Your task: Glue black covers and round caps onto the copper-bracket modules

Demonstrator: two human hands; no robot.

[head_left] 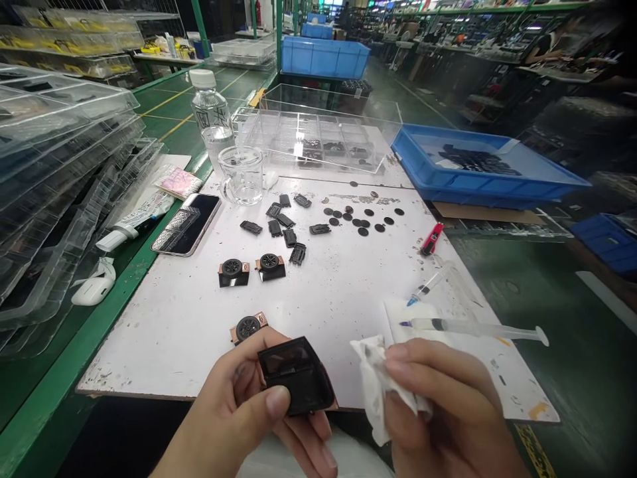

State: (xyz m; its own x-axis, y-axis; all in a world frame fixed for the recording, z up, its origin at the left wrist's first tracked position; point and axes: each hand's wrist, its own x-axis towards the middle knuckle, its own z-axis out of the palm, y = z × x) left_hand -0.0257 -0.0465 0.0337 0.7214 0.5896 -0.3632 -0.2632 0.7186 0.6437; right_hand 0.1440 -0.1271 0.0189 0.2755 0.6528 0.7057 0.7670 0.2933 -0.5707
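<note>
My left hand (249, 405) grips a small black plastic casing (298, 378) with a recessed face, thumb across its lower edge. To its right, my right hand (442, 398) pinches a crumpled white tissue (373, 388), apart from the casing. Just beyond the left hand lies a copper-coloured part with a black wheel-like disc (249, 327), partly covered by the fingers. Two similar wheel parts (232, 271) (270, 264) sit farther back. Beside the right hand, a syringe (468, 325) rests on a white paper (405, 315), and a second syringe (430, 284) lies behind it.
Several small black parts (275, 228) and flat black discs (363, 232) are scattered mid-table. A phone (186, 226), a glass mug (242, 176) and a bottle (212, 116) stand left. At back are a clear divided box (323, 129) and a blue tray (478, 182). A red cutter (432, 239) lies right.
</note>
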